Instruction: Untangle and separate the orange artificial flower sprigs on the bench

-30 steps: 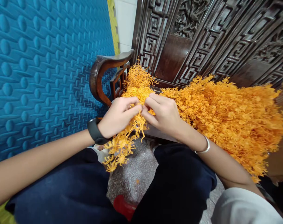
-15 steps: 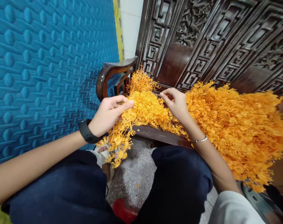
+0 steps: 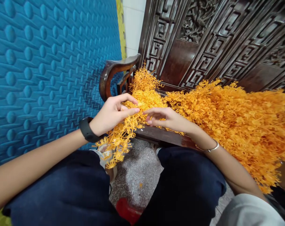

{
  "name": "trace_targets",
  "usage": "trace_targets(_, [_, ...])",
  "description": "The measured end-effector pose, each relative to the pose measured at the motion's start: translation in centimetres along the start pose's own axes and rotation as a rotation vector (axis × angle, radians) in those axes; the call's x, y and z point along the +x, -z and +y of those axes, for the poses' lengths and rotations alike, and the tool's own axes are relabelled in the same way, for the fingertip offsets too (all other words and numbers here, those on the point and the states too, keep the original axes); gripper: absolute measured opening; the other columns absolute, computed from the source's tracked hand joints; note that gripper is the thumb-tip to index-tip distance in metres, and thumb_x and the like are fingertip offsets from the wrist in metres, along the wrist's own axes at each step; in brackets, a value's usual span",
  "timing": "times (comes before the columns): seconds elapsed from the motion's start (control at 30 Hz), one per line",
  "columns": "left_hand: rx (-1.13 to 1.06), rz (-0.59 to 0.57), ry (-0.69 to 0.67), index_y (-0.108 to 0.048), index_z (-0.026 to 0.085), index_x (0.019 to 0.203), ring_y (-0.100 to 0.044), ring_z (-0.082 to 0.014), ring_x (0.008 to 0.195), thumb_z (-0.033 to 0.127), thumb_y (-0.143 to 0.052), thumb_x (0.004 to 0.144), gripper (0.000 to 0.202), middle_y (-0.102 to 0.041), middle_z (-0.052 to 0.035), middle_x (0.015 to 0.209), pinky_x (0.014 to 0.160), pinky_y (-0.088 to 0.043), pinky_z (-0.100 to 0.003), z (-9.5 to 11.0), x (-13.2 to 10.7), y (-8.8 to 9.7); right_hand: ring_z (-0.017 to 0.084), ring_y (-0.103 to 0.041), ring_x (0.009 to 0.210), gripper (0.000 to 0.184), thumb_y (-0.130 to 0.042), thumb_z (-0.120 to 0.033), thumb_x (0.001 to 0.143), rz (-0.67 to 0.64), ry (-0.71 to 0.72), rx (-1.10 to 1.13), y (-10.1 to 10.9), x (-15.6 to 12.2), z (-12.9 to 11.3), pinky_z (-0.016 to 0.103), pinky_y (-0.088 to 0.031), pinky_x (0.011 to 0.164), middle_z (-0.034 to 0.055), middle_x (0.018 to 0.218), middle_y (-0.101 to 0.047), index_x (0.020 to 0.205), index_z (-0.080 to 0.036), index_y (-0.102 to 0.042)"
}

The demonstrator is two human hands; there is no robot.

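My left hand [image 3: 118, 108] has its lower fingers curled round a strand of yellow-orange artificial flower pieces [image 3: 120, 144], which dangles below the palm over the floor. Its thumb and forefinger point right, with a gap between them. Just beside those fingertips is my right hand [image 3: 167, 118], its fingers stretched out and a little apart, nothing visible in them. Behind both hands a loose heap of the same yellow pieces [image 3: 145, 97] lies on the dark wooden bench seat [image 3: 161, 134]. A far larger orange pile of them [image 3: 245, 122] is at the right.
The bench's curved wooden armrest [image 3: 107, 77] rises left of the heap, and its carved backrest [image 3: 180, 62] stands behind. Blue textured matting [image 3: 45, 72] fills the left side. Below are speckled floor [image 3: 142, 166] and a red object [image 3: 127, 210] between my legs.
My right hand has come left and down from above the heap to my left fingertips, its fingers straightening. My left thumb and forefinger have parted; the strand still hangs from that hand.
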State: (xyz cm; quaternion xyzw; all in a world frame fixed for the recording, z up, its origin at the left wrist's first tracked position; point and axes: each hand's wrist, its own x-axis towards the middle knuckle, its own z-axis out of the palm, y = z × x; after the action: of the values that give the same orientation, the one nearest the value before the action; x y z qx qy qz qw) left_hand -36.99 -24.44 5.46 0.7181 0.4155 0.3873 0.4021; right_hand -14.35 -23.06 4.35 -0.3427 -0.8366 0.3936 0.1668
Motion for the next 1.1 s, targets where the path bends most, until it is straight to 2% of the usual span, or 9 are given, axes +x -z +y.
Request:
trace_targets(0.13, [-0.006, -0.081, 0.035, -0.058, 0.015, 0.082, -0.022, -0.0031, 0.035, 0.030, -0.062, 0.078, 0.016, -0.029, 0.0108, 0.040, 0.037, -0.014, -0.018, -0.1, 0.2, -0.5, 0.008, -0.062, 0.070, 0.052, -0.066, -0.028, 0.079, 0.246, 0.091, 0.187, -0.8, 0.3, -1.0, 0.023, -0.051, 0.067, 0.0048, 0.101, -0.063, 0.127, -0.018, -0.048])
trace_targets(0.27, [0.053, -0.137, 0.087, -0.058, 0.015, 0.086, -0.024, -0.0037, 0.034, 0.035, -0.062, 0.078, 0.022, -0.032, 0.0102, 0.039, 0.036, -0.015, -0.018, -0.5, 0.4, -0.8, 0.008, -0.060, 0.064, 0.023, -0.069, -0.030, 0.076, 0.304, 0.130, 0.241, -1.3, 1.1, -1.5, 0.022, -0.050, 0.063, 0.0012, 0.079, -0.064, 0.092, -0.015, -0.062])
trace_targets(0.37, [0.041, -0.132, 0.173, -0.053, 0.017, 0.097, -0.036, -0.0067, 0.035, 0.041, -0.060, 0.080, 0.030, -0.042, 0.0087, 0.040, 0.037, -0.024, -0.017, -1.2, 0.8, -0.6, 0.008, -0.057, 0.056, 0.021, -0.069, -0.033, 0.074, 0.419, 0.073, 0.271, -0.2, 2.5, 0.1, 0.023, -0.049, 0.057, -0.0008, 0.065, -0.060, 0.079, -0.015, -0.060])
trace_targets(0.47, [-0.042, -0.112, 0.204, -0.051, 0.018, 0.094, -0.047, -0.0085, 0.041, 0.042, -0.056, 0.082, 0.028, -0.049, 0.0063, 0.043, 0.042, -0.032, -0.017, -1.7, 1.1, -0.3, 0.009, -0.057, 0.055, 0.027, -0.066, -0.032, 0.075, 0.732, -0.009, 0.215, 1.7, 4.0, 3.9, 0.024, -0.049, 0.057, -0.0010, 0.071, -0.061, 0.097, -0.018, -0.059])
trace_targets(0.53, [-0.067, -0.090, 0.192, -0.051, 0.017, 0.092, -0.049, -0.0085, 0.044, 0.041, -0.055, 0.083, 0.026, -0.052, 0.0051, 0.046, 0.044, -0.033, -0.018, -1.7, 1.1, 0.0, 0.009, -0.056, 0.053, 0.054, -0.068, -0.025, 0.071, 0.809, -0.155, 0.119, 2.7, 4.5, 6.9, 0.025, -0.049, 0.055, -0.0008, 0.076, -0.062, 0.122, -0.021, -0.049])
trace_targets(0.63, [-0.073, -0.079, 0.170, -0.054, 0.016, 0.092, -0.049, -0.0082, 0.046, 0.041, -0.058, 0.080, 0.028, -0.055, 0.0035, 0.052, 0.046, -0.034, -0.019, -1.7, 1.0, 0.4, 0.010, -0.056, 0.048, 0.077, -0.067, -0.017, 0.067, 0.729, -0.374, 0.056, 2.7, 3.8, 9.9, 0.027, -0.048, 0.053, 0.0002, 0.079, -0.063, 0.136, -0.019, -0.034])
trace_targets(0.73, [-0.092, -0.075, 0.149, -0.056, 0.015, 0.092, -0.050, -0.0077, 0.049, 0.040, -0.061, 0.079, 0.029, -0.056, 0.0029, 0.056, 0.047, -0.035, -0.020, -1.6, 1.0, 0.7, 0.011, -0.058, 0.049, 0.060, -0.063, -0.014, 0.069, 0.625, -0.450, 0.172, 1.8, 2.4, 10.3, 0.027, -0.049, 0.054, 0.0025, 0.078, -0.065, 0.126, -0.013, -0.046])
trace_targets(0.9, [-0.101, -0.101, 0.125, -0.056, 0.015, 0.091, -0.048, -0.0078, 0.048, 0.040, -0.060, 0.079, 0.028, -0.057, 0.0025, 0.056, 0.047, -0.035, -0.020, -1.7, 1.3, 0.7, 0.010, -0.059, 0.055, 0.017, -0.062, -0.014, 0.069, 0.454, -0.384, 0.245, 1.3, 1.3, 8.0, 0.026, -0.051, 0.060, 0.0041, 0.071, -0.066, 0.086, -0.011, -0.065])
trace_targets(1.1, [-0.130, -0.118, 0.122, -0.056, 0.014, 0.095, -0.050, -0.0079, 0.049, 0.036, -0.061, 0.079, 0.028, -0.063, 0.0000, 0.059, 0.049, -0.038, -0.020, -1.9, 1.7, 0.5, 0.010, -0.061, 0.061, 0.017, -0.066, -0.025, 0.072, 0.290, -0.252, 0.267, 0.6, 1.2, 5.3, 0.027, -0.050, 0.064, 0.0022, 0.072, -0.066, 0.085, -0.013, -0.066])
